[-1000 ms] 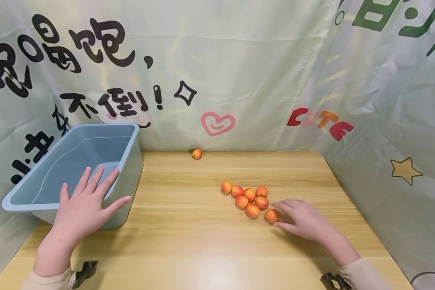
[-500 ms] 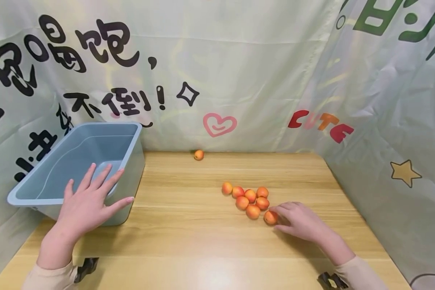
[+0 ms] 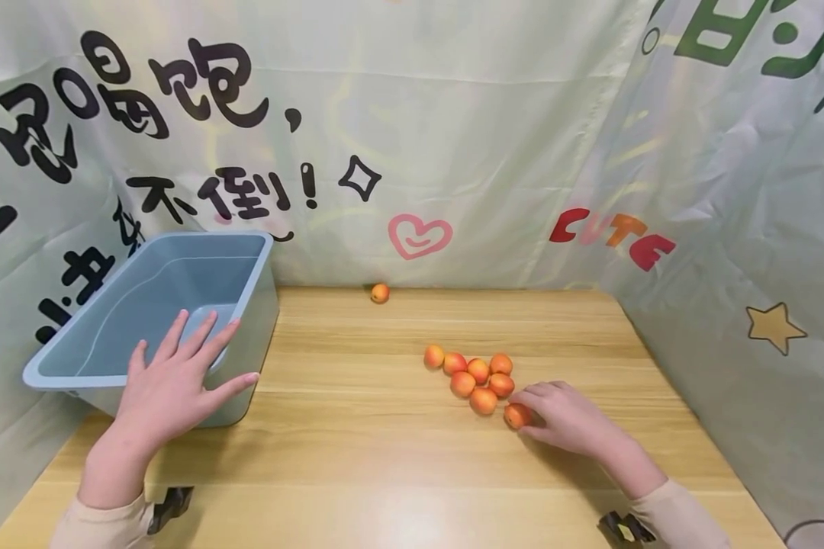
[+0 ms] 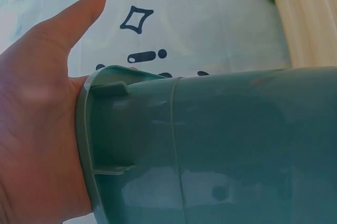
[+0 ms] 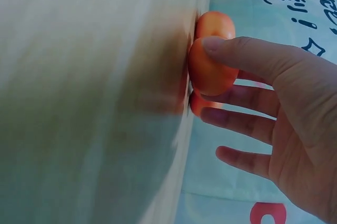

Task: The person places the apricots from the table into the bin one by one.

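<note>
The apricot [image 3: 516,416], smooth and round, is lying right of the surface's [image 3: 384,457] middle, and I'm closing my right hand's [image 3: 571,419] fingers [image 5: 247,58] around it. Next I judge a lift. My left hand [image 3: 168,389] is pressing spread fingers on the glossy plastic bin [image 3: 247,252].

Pale wooden table [image 3: 384,457], grain running left to right; blue-grey plastic tub [image 3: 247,305] at the far left corner; lone apricot [image 3: 380,293] against the far edge, near its middle; cluster of apricots [image 3: 477,375] right of centre; one more apricot [image 3: 516,415] just beside the cluster's near side.
</note>
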`<state>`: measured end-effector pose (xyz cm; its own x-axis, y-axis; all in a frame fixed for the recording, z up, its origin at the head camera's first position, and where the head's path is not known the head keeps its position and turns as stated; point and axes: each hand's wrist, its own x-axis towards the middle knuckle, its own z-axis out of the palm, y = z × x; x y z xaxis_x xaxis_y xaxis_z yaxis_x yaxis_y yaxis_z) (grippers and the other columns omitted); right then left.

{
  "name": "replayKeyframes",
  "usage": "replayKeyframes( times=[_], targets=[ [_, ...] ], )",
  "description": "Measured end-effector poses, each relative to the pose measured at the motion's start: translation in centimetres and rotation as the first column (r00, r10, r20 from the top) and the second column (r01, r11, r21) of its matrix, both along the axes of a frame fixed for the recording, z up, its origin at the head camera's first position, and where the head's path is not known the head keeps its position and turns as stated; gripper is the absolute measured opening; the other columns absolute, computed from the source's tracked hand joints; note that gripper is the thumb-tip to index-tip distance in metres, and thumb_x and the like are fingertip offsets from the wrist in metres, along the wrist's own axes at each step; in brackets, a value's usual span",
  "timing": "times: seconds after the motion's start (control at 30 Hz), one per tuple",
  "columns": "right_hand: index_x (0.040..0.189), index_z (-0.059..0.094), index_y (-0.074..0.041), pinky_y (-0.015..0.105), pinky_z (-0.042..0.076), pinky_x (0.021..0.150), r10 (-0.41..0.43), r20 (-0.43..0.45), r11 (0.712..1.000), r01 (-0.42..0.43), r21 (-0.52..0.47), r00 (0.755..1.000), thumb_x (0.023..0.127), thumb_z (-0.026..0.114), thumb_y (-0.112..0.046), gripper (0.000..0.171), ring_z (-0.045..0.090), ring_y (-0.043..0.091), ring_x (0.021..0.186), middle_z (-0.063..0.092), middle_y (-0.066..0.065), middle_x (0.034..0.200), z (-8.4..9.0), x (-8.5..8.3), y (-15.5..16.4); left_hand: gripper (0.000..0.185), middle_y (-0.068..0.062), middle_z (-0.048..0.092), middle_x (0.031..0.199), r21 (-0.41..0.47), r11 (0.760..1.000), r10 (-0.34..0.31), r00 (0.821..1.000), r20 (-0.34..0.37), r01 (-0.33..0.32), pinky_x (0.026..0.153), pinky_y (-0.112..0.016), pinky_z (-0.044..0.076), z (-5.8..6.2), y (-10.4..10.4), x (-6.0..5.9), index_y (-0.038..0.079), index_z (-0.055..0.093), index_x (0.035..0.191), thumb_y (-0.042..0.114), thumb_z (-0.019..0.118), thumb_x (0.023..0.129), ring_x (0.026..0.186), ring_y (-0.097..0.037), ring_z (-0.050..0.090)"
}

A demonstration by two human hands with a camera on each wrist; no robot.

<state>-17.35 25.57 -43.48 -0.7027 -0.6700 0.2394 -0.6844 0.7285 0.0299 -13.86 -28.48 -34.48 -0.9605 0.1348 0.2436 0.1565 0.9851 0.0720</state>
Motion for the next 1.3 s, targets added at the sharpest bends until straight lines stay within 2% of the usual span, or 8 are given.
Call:
replayKeyframes(
  times=[0.17,0.4,0.63,0.83,0.93,1.13,1.3],
  targets=[
    [0.111,0.069,-0.017,0.049,0.054,0.085,0.002,0.008,1.000,-0.002,0.005,1.000,0.075,0.081,-0.039,0.043,0.069,0.021,0.094,0.073,0.001,0.100,0.4,-0.3,-0.6,0.088,-0.013,0.026,0.161,-0.004,1.000,0.003,1.000,-0.002,-0.003,0.103,-0.079,0.008,0.0,0.0,0.0,0.031,0.022,0.156,0.073,0.052,0.084,0.153,-0.034,-0.003],
    [0.113,0.068,-0.016,0.047,0.055,0.080,0.061,-0.069,0.998,-0.061,0.012,0.996,0.072,0.083,-0.033,0.047,0.068,0.020,0.089,0.072,-0.001,0.094,1.4,-0.8,-1.7,0.090,-0.013,0.025,0.161,-0.011,1.000,0.011,1.000,0.006,-0.011,0.103,-0.079,0.009,0.0,0.0,0.0,0.032,0.021,0.156,0.076,0.051,0.083,0.153,-0.035,0.001],
    [0.108,0.068,-0.019,0.046,0.055,0.080,0.124,-0.092,0.992,-0.125,-0.007,0.988,0.073,0.083,-0.030,0.040,0.068,0.018,0.091,0.070,-0.005,0.099,2.4,-1.5,-3.0,0.090,-0.013,0.025,0.161,-0.011,1.000,0.014,1.000,0.012,-0.014,0.103,-0.079,0.009,0.0,0.0,0.0,0.032,0.019,0.156,0.075,0.051,0.084,0.153,-0.035,0.000],
    [0.107,0.069,-0.019,0.045,0.055,0.082,0.157,-0.125,0.987,-0.160,-0.010,0.980,0.073,0.083,-0.037,0.040,0.065,0.015,0.086,0.069,-0.007,0.092,2.9,-2.2,-4.2,0.090,-0.014,0.026,0.161,-0.013,1.000,0.013,1.000,0.008,-0.013,0.103,-0.079,0.009,0.1,0.1,0.0,0.033,0.018,0.156,0.076,0.050,0.084,0.153,-0.036,0.003],
    [0.105,0.069,-0.019,0.045,0.055,0.083,0.172,-0.131,0.984,-0.177,-0.030,0.976,0.073,0.084,-0.035,0.039,0.065,0.016,0.087,0.069,-0.006,0.092,3.1,-2.6,-4.8,0.090,-0.014,0.027,0.161,-0.016,1.000,0.013,1.000,0.007,-0.012,0.103,-0.079,0.009,0.1,0.2,0.0,0.032,0.019,0.156,0.076,0.049,0.084,0.153,-0.037,0.005],
    [0.108,0.069,-0.017,0.045,0.055,0.085,0.204,-0.139,0.977,-0.210,-0.035,0.969,0.074,0.083,-0.030,0.039,0.068,0.020,0.093,0.072,-0.003,0.098,3.7,-3.6,-6.0,0.090,-0.014,0.027,0.160,-0.019,1.000,0.011,1.000,0.007,-0.011,0.103,-0.079,0.010,0.0,0.3,0.0,0.032,0.019,0.156,0.076,0.049,0.084,0.152,-0.037,0.006],
    [0.112,0.069,-0.016,0.043,0.054,0.087,0.215,-0.125,0.975,-0.220,-0.027,0.969,0.078,0.081,-0.033,0.040,0.067,0.017,0.095,0.073,-0.003,0.102,4.5,-4.4,-7.4,0.090,-0.014,0.027,0.161,-0.012,1.000,0.016,1.000,0.007,-0.016,0.103,-0.079,0.010,0.0,0.2,0.0,0.032,0.019,0.157,0.075,0.050,0.084,0.152,-0.037,0.005]
  ],
)
